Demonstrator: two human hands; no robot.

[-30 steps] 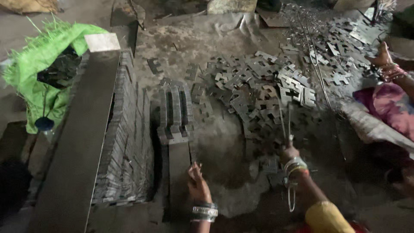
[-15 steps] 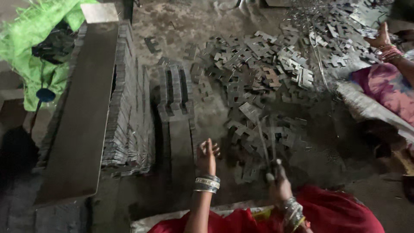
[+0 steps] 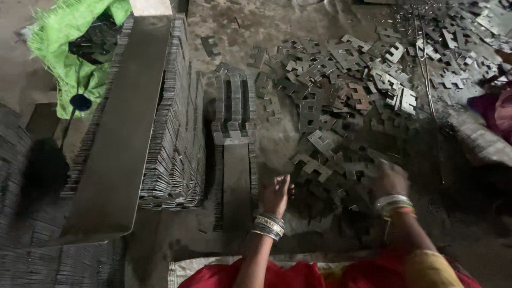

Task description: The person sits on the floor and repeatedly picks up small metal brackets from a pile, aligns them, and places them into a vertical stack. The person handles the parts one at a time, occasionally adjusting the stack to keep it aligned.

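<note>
My left hand (image 3: pixel 276 194), with bangles at the wrist, rests low on the dusty floor, fingers apart and holding nothing. It sits just right of a neat row of stacked E-shaped metal plates (image 3: pixel 234 125). My right hand (image 3: pixel 389 180) is blurred and hovers over the near edge of a wide scatter of loose E-shaped metal plates (image 3: pixel 346 80). I cannot make out whether it grips anything. A loose plate (image 3: pixel 312 166) lies between the two hands.
A long, taller bank of stacked plates (image 3: pixel 176 133) with a flat metal sheet (image 3: pixel 125 133) on top runs along the left. A green sack (image 3: pixel 69 32) lies at the far left. Thin rods (image 3: pixel 424 69) lie among the plates, and another person's pink cloth (image 3: pixel 496 109) is at the right edge.
The view has tilted down and closer. My right hand, which held thin rods upright, has moved right over the loose plates and the rods no longer show. My left hand stays by the stack.
</note>
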